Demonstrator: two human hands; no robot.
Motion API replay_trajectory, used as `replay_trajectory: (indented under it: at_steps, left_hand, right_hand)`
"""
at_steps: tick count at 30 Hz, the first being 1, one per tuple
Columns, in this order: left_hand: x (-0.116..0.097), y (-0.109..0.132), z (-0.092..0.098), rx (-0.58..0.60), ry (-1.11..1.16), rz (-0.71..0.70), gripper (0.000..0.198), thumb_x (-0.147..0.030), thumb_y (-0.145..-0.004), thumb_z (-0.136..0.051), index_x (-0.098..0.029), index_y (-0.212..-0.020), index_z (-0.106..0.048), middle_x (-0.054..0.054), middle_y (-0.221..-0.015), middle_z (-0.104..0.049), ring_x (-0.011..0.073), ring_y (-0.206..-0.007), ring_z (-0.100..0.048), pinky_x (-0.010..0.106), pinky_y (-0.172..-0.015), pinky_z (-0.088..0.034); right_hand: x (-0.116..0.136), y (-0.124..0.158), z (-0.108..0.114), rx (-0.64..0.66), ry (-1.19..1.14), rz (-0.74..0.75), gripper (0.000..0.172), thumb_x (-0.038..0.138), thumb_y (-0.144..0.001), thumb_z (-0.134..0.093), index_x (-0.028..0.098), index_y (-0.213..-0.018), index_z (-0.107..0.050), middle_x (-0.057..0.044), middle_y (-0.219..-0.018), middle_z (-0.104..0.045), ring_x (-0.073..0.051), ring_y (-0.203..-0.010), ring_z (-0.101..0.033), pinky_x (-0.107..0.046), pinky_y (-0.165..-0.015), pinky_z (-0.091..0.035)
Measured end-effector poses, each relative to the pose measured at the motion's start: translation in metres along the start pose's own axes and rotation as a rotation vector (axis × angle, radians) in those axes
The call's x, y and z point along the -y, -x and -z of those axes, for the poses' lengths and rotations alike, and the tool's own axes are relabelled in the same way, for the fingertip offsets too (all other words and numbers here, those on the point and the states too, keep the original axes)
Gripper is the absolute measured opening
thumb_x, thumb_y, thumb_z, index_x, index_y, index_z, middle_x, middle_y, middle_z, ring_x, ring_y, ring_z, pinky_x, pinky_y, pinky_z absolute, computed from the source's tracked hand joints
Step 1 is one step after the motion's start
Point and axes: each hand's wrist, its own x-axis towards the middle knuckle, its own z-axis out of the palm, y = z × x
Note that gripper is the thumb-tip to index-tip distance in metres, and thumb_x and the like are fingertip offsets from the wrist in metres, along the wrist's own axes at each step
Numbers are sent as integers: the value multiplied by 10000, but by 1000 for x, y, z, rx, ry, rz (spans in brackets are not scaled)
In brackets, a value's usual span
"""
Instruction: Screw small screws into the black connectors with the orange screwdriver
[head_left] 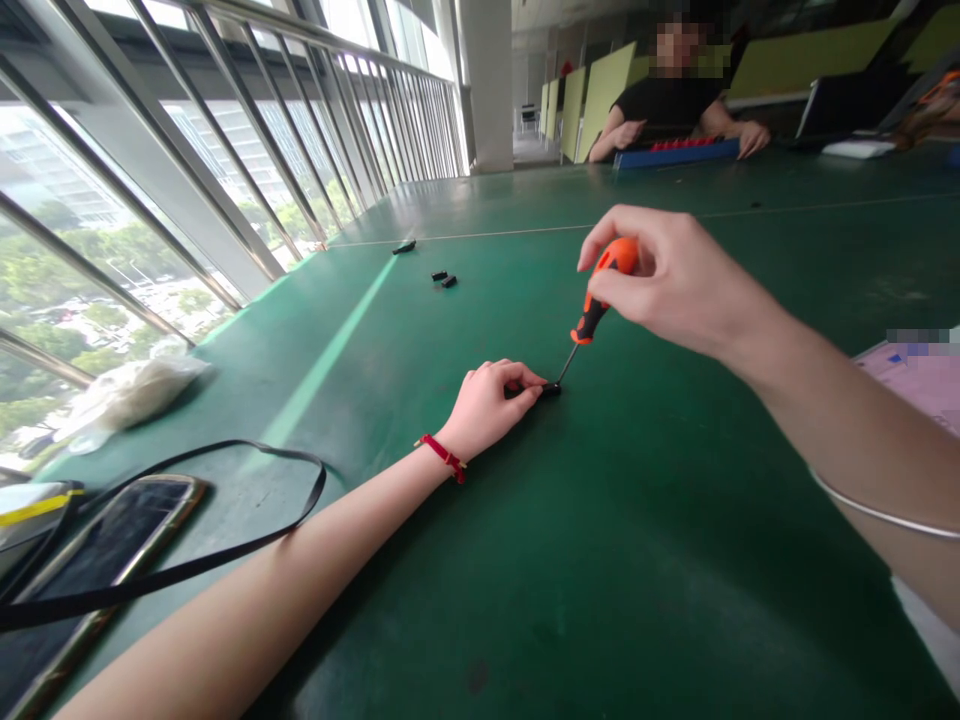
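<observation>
My right hand (649, 265) grips the handle of an orange and black screwdriver (594, 305) from above. The shaft slants down and left, and its tip meets the end of a small black piece (552, 389) on the table. With thumb and fingers, my left hand (495, 400) pinches that black piece against the green tabletop (525, 560). Most of the piece is hidden under the fingers, so its kind cannot be made out.
Small black parts (444, 279) and a longer black piece (403, 247) lie farther back. At the left are a phone (112, 570), a black strap (319, 490) and a plastic bag (139, 390) by the railing. Across the table, a person sits behind a blue tray (675, 154).
</observation>
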Motion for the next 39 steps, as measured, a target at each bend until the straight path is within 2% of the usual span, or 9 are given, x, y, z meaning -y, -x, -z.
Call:
replay_trajectory:
  at_steps: [7,11,15,20,25,29,33,36,39]
  left_hand:
    - [5,2,0,-12,-4,-90,141,-235,-826,-559,-189,-852,-690,24,-922,-697,160,-856,-612,279,-812,-487]
    - [3,4,0,-14,19,-125,142,-201,-814,-560,-177,-864,-691,29,-928,-696,161,-861,-626,274,-816,-491]
    - [0,6,0,-16,-3,-169,156,-175,-812,-544,-170,-858,-693,40,-943,-683,157,-850,-631,271,-818,-495]
    - [0,6,1,-4,-61,-206,175,-182,-828,-525,-176,-874,-694,43,-960,-678,161,-847,-632,276,-818,-501]
    - [-1,6,1,-3,-93,-196,183,-180,-830,-519,-175,-876,-696,43,-961,-677,162,-848,-633,277,-822,-503]
    - [0,6,1,-7,-94,-199,184,-182,-829,-517,-183,-869,-696,39,-958,-678,159,-843,-636,270,-818,-506]
    - [1,6,1,-9,-94,-207,182,-180,-830,-519,-176,-873,-696,40,-965,-677,160,-846,-633,274,-817,-507]
    - [1,6,1,-6,-104,-220,183,-180,-831,-521,-177,-879,-697,41,-969,-675,159,-849,-633,274,-817,-507]
    - [0,6,0,-11,-118,-223,188,-174,-827,-519,-190,-877,-699,37,-972,-675,159,-855,-637,270,-822,-507]
  right_hand:
    - [2,19,-2,-29,-48,-47,305,350,-740,-656,200,-546,-475,44,-478,-430,-83,-430,-395,-253,-451,-317]
    - [-1,42,2,-92,-68,-28,89,240,-715,-650,204,-728,-569,20,-655,-550,-103,-546,-476,-248,-500,-373]
    - [-4,69,4,-67,-1,-115,204,392,-757,-636,210,-678,-589,37,-508,-484,-96,-430,-406,-258,-432,-315]
    - [-10,97,-2,-172,-63,-34,249,227,-698,-671,263,-917,-559,35,-667,-558,-120,-513,-517,-262,-483,-419]
    - [-16,114,-13,-146,-49,-21,104,252,-771,-624,270,-855,-565,40,-581,-526,-122,-461,-508,-269,-436,-407]
    - [-22,123,-21,-273,-112,61,359,192,-721,-653,291,-1040,-522,32,-688,-540,-152,-588,-576,-307,-561,-502]
    - [-27,127,-22,-189,-22,56,203,209,-749,-648,298,-921,-586,13,-710,-564,-165,-659,-604,-313,-591,-510]
    - [-30,128,-22,-346,-82,63,381,211,-696,-693,304,-1042,-563,-20,-896,-571,-174,-747,-608,-321,-619,-525]
    - [-30,129,-21,-232,-53,61,340,224,-719,-676,313,-1028,-565,17,-726,-551,-157,-603,-576,-330,-570,-500]
